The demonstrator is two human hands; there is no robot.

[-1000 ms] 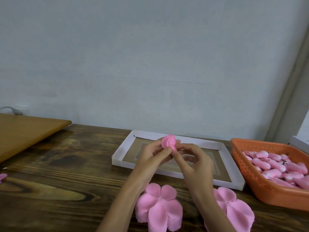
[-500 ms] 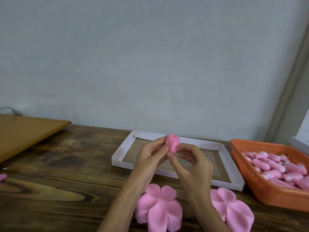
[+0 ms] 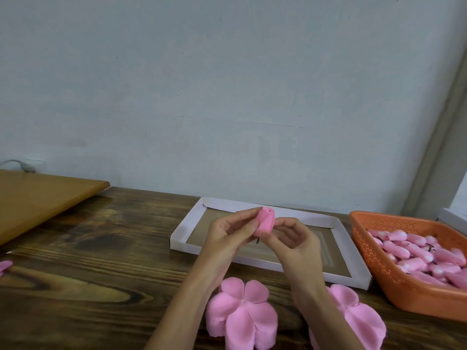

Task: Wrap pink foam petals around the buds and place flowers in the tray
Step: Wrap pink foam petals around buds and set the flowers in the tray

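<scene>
Wrapping the petal snug round the bud

A stray petal (image 3: 4, 266) lies at the far left edge of the table (image 3: 88, 274), well apart from the work. Left of centre, the left hand (image 3: 225, 238) pinches the half-wrapped flower (image 3: 266, 222) between thumb and fingertips and holds it in the air above the white tray (image 3: 189, 223). A short dark stem (image 3: 257, 240) shows beneath it. The right hand (image 3: 298, 243) pinches the flower's right side, fingers curled.

To do this well, I judge, the left hand should grip the base firmly. The right should draw the loose foam edge round, overlap it tightly and press low near the stem so the wrap does not spring open.

A flat petal set (image 3: 240, 314) lies under the left wrist and a second petal set (image 3: 353, 317) under the right. The orange basket (image 3: 369, 261) of buds (image 3: 417, 251) stands at the right.
</scene>
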